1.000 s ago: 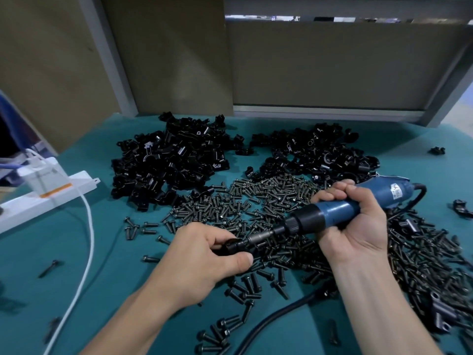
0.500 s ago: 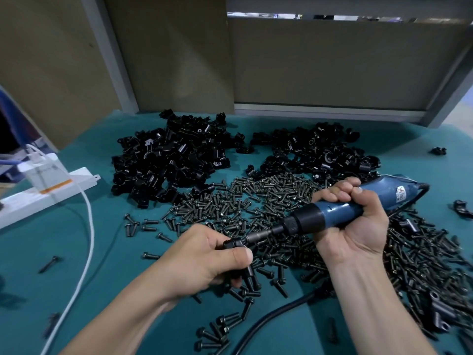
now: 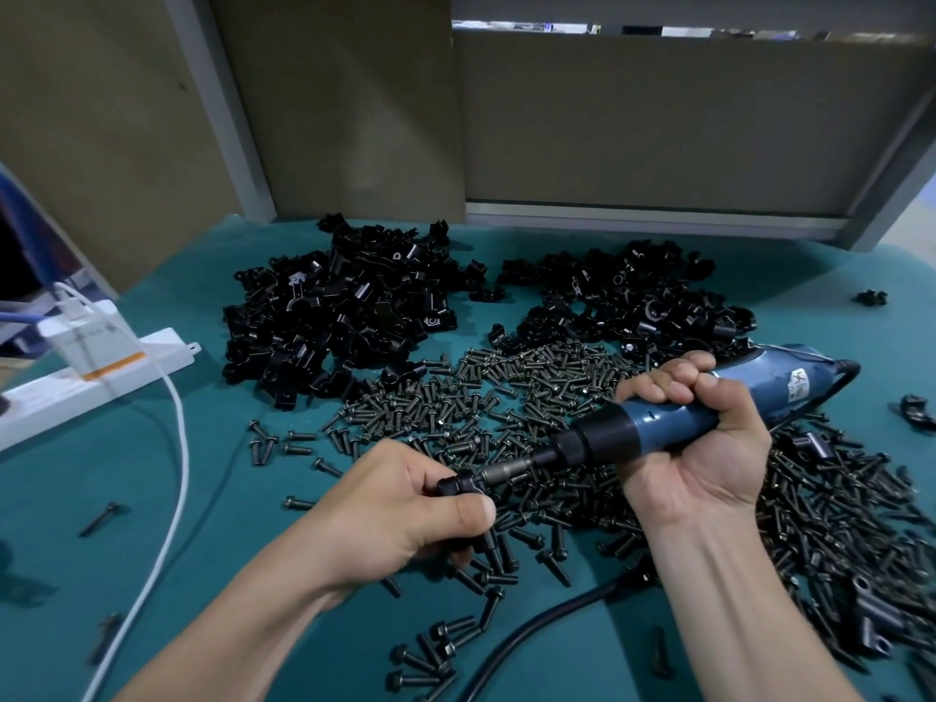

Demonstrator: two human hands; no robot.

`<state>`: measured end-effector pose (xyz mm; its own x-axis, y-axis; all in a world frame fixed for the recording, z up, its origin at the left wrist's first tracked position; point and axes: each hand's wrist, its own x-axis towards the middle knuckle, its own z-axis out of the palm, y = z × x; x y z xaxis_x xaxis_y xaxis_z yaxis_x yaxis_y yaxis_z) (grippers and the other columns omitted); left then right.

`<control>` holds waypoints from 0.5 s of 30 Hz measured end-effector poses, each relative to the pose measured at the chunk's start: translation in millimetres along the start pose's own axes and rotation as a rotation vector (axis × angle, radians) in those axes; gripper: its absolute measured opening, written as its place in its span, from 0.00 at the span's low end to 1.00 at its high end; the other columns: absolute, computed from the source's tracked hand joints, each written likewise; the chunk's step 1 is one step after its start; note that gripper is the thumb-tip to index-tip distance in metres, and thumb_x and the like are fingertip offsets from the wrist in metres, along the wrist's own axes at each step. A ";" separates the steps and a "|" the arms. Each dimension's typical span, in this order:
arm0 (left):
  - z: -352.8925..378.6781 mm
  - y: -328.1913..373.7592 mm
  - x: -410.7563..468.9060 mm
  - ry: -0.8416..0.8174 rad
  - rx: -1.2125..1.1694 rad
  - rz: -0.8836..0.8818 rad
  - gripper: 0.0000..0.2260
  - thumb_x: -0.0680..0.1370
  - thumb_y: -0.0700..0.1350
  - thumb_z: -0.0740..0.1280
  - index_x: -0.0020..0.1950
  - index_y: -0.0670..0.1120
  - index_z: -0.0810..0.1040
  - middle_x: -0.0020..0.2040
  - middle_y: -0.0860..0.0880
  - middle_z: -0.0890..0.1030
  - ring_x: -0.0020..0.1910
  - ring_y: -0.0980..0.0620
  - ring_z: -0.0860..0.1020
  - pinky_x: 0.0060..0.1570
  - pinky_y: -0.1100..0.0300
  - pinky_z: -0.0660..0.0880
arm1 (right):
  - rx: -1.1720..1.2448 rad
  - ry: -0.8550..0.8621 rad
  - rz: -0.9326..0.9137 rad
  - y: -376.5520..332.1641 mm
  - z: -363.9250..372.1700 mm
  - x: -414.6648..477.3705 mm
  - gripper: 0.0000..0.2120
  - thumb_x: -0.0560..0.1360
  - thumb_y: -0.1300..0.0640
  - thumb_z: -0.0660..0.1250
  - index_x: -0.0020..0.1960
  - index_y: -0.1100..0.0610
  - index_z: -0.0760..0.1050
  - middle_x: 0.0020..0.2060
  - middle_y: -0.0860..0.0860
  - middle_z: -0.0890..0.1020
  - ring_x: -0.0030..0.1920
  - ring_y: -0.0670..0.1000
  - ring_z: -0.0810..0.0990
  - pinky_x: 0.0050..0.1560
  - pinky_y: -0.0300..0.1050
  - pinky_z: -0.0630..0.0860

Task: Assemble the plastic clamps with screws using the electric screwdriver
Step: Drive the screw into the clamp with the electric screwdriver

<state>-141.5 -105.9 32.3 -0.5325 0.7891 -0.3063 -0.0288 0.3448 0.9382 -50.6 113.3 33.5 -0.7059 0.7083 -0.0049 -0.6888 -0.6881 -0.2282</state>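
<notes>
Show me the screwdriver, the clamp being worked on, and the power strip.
Screwdriver (image 3: 765,380): head view, on the blue rear casing.
Clamp (image 3: 453,486): head view, on the black part showing at the bit's tip.
Power strip (image 3: 167,349): head view, on the white top near its end.

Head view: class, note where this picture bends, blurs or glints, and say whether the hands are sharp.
Head view: wide-angle bending leans the grey frame post outward toward the edge; the lower-left corner is soft, blurring the white cable; small glints speckle the black clamp pile; the left hand, right hand and electric screwdriver are fairly sharp.
</notes>
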 end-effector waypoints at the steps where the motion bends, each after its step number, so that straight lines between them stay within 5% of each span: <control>1: -0.6 0.1 -0.7 0.024 0.028 0.013 0.19 0.65 0.59 0.79 0.39 0.43 0.88 0.36 0.40 0.86 0.33 0.46 0.80 0.39 0.54 0.74 | -0.001 0.006 -0.001 0.5 0.1 -0.2 0.09 0.66 0.66 0.60 0.42 0.56 0.73 0.33 0.47 0.74 0.29 0.44 0.71 0.37 0.37 0.75; 3: -2.1 -0.1 -1.3 0.059 0.127 0.043 0.17 0.68 0.60 0.80 0.39 0.46 0.88 0.36 0.45 0.87 0.35 0.45 0.79 0.42 0.52 0.72 | -0.004 0.017 0.001 1.1 0.0 -0.3 0.09 0.67 0.67 0.60 0.42 0.56 0.73 0.33 0.47 0.74 0.29 0.44 0.71 0.37 0.38 0.75; 6: -2.8 -1.1 0.1 0.126 0.265 0.086 0.12 0.73 0.57 0.80 0.37 0.50 0.86 0.28 0.55 0.81 0.27 0.54 0.71 0.32 0.62 0.66 | 0.001 0.034 0.008 1.0 -1.0 0.6 0.10 0.73 0.67 0.57 0.43 0.56 0.73 0.33 0.47 0.74 0.29 0.44 0.72 0.37 0.38 0.75; 9: -0.5 -2.3 -0.6 0.181 0.353 0.129 0.13 0.72 0.57 0.79 0.37 0.50 0.84 0.25 0.55 0.73 0.25 0.56 0.66 0.27 0.65 0.61 | 0.004 0.029 0.012 0.4 -1.3 0.4 0.09 0.71 0.67 0.58 0.43 0.56 0.73 0.33 0.47 0.74 0.29 0.44 0.72 0.37 0.38 0.75; 15: -1.7 -7.2 -3.8 0.242 0.430 0.206 0.08 0.73 0.58 0.78 0.40 0.56 0.84 0.27 0.53 0.75 0.25 0.56 0.68 0.26 0.60 0.64 | 0.008 0.042 0.020 0.0 -2.7 -0.4 0.09 0.72 0.68 0.58 0.43 0.56 0.73 0.34 0.47 0.74 0.30 0.44 0.72 0.37 0.38 0.75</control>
<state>-140.8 -112.3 26.9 -0.6719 0.7401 -0.0295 0.4191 0.4127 0.8087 -49.9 113.5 30.9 -0.7119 0.7005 -0.0502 -0.6763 -0.7031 -0.2199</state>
